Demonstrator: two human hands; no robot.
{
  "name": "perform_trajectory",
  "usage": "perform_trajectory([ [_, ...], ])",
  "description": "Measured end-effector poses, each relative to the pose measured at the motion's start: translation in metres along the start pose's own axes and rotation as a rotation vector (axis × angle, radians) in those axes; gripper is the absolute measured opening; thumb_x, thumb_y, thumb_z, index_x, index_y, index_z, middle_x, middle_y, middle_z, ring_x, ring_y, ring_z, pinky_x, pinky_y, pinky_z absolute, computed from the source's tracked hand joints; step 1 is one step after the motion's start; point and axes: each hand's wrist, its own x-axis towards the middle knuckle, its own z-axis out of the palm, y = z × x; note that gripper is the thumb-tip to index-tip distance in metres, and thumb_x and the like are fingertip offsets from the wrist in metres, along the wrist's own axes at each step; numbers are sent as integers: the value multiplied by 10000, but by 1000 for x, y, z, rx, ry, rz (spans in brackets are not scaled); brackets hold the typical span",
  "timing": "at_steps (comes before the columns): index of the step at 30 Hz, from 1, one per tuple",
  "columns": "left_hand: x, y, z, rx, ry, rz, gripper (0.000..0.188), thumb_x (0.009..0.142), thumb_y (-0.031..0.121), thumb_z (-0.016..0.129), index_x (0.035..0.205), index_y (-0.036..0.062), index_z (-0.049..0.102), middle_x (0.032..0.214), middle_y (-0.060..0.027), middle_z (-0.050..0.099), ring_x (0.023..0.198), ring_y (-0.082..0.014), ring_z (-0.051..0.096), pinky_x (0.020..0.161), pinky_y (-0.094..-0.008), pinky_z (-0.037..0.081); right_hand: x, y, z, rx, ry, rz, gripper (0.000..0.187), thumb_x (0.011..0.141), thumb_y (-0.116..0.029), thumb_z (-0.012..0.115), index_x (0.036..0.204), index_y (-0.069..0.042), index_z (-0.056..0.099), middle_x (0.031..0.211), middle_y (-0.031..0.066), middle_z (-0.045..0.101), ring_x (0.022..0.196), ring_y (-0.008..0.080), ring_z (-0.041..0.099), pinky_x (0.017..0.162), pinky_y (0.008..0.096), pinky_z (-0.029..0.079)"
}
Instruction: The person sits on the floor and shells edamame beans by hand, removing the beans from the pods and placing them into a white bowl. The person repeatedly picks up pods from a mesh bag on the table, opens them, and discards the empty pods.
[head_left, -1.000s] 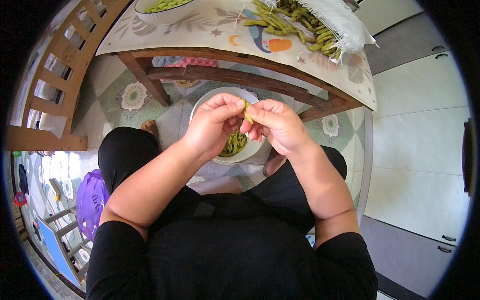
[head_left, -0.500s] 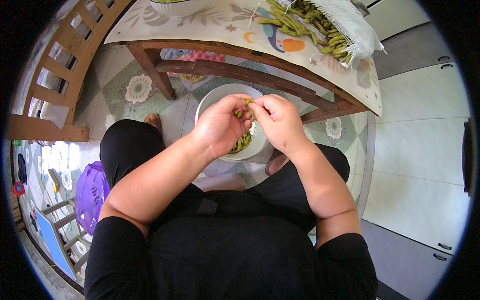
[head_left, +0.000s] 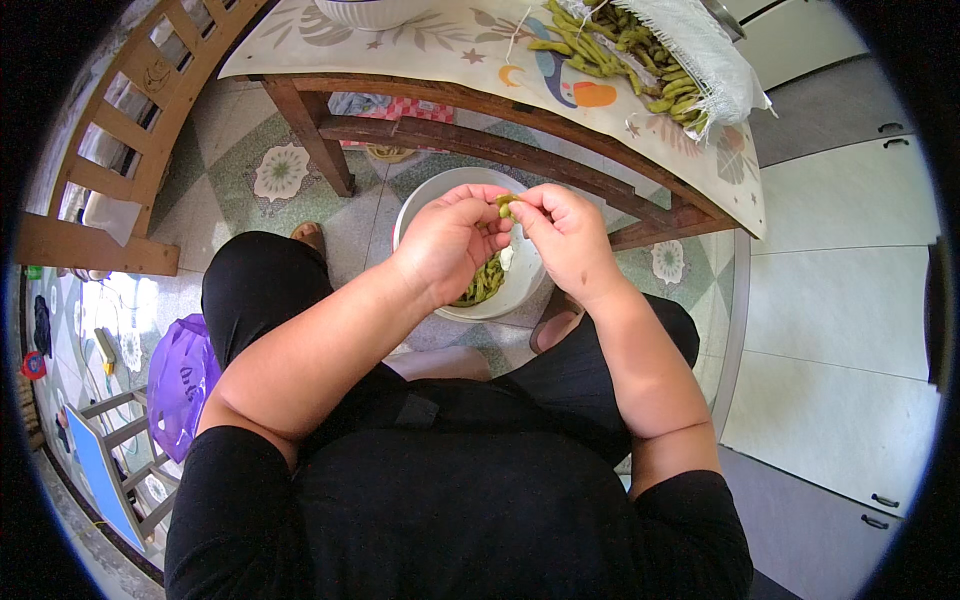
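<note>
A small green soybean pod (head_left: pixel 506 204) is pinched between the thumb and fingers of my right hand (head_left: pixel 566 240). My left hand (head_left: pixel 448 238) meets it from the other side, palm turned up and fingers curled, with its fingertips at the pod. Whether loose beans lie inside the left fingers is hidden. Both hands hover over a white bucket (head_left: pixel 528 290) on the floor between my feet. Green pods (head_left: pixel 484 284) lie in its bottom, partly covered by my left hand.
Ahead stands a wooden table (head_left: pixel 480 90) with a patterned cover. On it are a heap of pods (head_left: pixel 625 50) by a white woven sack (head_left: pixel 700 50) and a white bowl (head_left: pixel 370 10). A purple bag (head_left: pixel 183 385) hangs at left; pale cabinets (head_left: pixel 830 350) line the right.
My left fingers have curled inward, and the beans seen in them earlier no longer show. The pod has shifted slightly right with my right fingers. The view has moved a little.
</note>
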Motion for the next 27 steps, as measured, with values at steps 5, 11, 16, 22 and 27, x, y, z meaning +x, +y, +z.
perform_trajectory([
  [5, -2, -2, 5, -17, 16, 11, 71, 828, 92, 498, 885, 53, 481, 837, -39, 539, 739, -134, 527, 678, -256, 444, 1, 1, 1, 379, -28, 168, 92, 818, -95, 542, 794, -7, 557, 696, 9, 559, 615, 72, 498, 557, 203, 403],
  [11, 0, -3, 1, -8, -14, 27, 111, 811, 86, 531, 880, 51, 451, 800, -47, 524, 726, -135, 532, 666, -263, 453, 0, -5, 2, 437, -23, 201, 84, 830, -87, 524, 839, -8, 552, 711, -8, 538, 615, 45, 463, 570, 173, 383],
  [16, -3, 0, 6, -25, 26, -7, 60, 819, 66, 511, 862, 63, 469, 808, -39, 536, 734, -137, 538, 653, -240, 448, 1, -1, 4, 371, -3, 164, 90, 831, -75, 517, 864, 1, 553, 739, 3, 551, 628, 49, 473, 584, 177, 395],
  [22, 0, -6, -2, 8, -4, -12, 43, 821, 98, 526, 831, 81, 488, 805, -18, 535, 742, -120, 527, 654, -238, 440, 0, -5, 7, 453, -4, 129, 106, 832, -54, 506, 913, 6, 540, 772, 17, 562, 661, 54, 497, 613, 187, 416],
  [27, -1, -4, 1, -42, -8, -36, 80, 814, 85, 534, 856, 62, 470, 785, -20, 517, 726, -112, 512, 665, -251, 434, 0, -2, 9, 462, 30, 138, 119, 811, -6, 508, 927, 5, 532, 710, 31, 578, 625, 76, 555, 567, 195, 442],
])
